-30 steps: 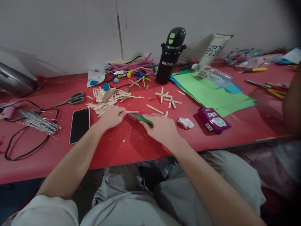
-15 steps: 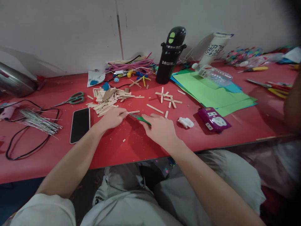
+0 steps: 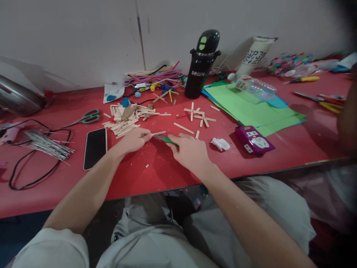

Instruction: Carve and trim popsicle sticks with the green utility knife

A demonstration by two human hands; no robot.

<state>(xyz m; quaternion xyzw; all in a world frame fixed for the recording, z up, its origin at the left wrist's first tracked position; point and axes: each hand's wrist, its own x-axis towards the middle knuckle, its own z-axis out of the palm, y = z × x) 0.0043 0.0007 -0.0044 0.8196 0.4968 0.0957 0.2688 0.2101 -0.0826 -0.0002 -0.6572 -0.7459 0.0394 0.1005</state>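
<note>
My left hand (image 3: 135, 139) pinches a wooden craft stick (image 3: 159, 133) whose free end points right. In my right hand (image 3: 191, 150) is a green utility knife (image 3: 170, 141), its blade against or very close to the stick by my left fingertips. Behind my left hand lies a heap of craft sticks (image 3: 125, 117). Farther right, crossed craft sticks (image 3: 205, 120) rest on the table, with a single loose stick (image 3: 183, 128) nearer my right hand. Small wood chips (image 3: 147, 166) are scattered in front of my hands.
On the red table (image 3: 167, 178) are a phone (image 3: 95, 149), scissors (image 3: 88, 117), a bundle of wires (image 3: 48, 145), a black tumbler (image 3: 201, 70), green paper (image 3: 251, 108), a plastic bottle (image 3: 255, 87), white tissue (image 3: 220, 144) and a purple packet (image 3: 253, 140). Someone's arm (image 3: 347, 111) shows at right.
Both hands stay almost in place, still holding the stick and the knife. The knife has tilted slightly in my right hand; little else has moved.
</note>
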